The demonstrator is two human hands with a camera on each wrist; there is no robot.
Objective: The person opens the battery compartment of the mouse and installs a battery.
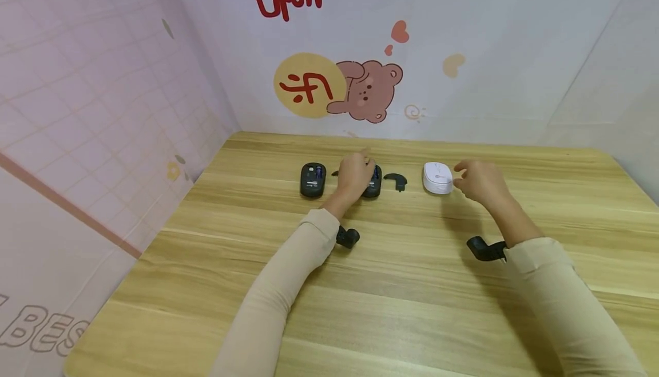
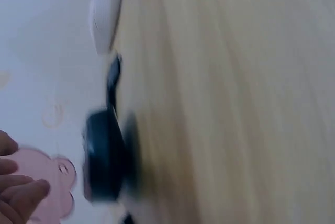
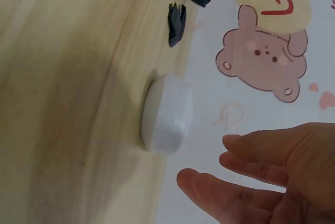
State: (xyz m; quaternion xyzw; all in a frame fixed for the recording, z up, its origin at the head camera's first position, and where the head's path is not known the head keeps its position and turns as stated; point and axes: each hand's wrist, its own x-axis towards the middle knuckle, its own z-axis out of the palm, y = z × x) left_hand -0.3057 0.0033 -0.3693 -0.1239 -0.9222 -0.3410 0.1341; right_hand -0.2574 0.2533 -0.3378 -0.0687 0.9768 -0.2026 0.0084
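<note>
In the head view my left hand (image 1: 354, 172) hovers over a black computer mouse (image 1: 374, 185) that lies underside up and is partly hidden by it. The left wrist view has the fingers (image 2: 26, 198) loosely bent and apart from that mouse (image 2: 102, 156). My right hand (image 1: 481, 181) is just right of a small white rounded-square case (image 1: 437, 177). Its thumb and fingers are spread apart, with a gap to the case (image 3: 167, 114) in the right wrist view. Between mouse and case lies a curved black battery cover (image 1: 396, 181).
A second black mouse (image 1: 313, 179), also underside up with its battery bay uncovered, lies on the wooden table (image 1: 401, 297) at left. Another dark piece (image 1: 335, 174) shows partly behind my left hand. A printed cloth (image 1: 489, 96) hangs behind the table.
</note>
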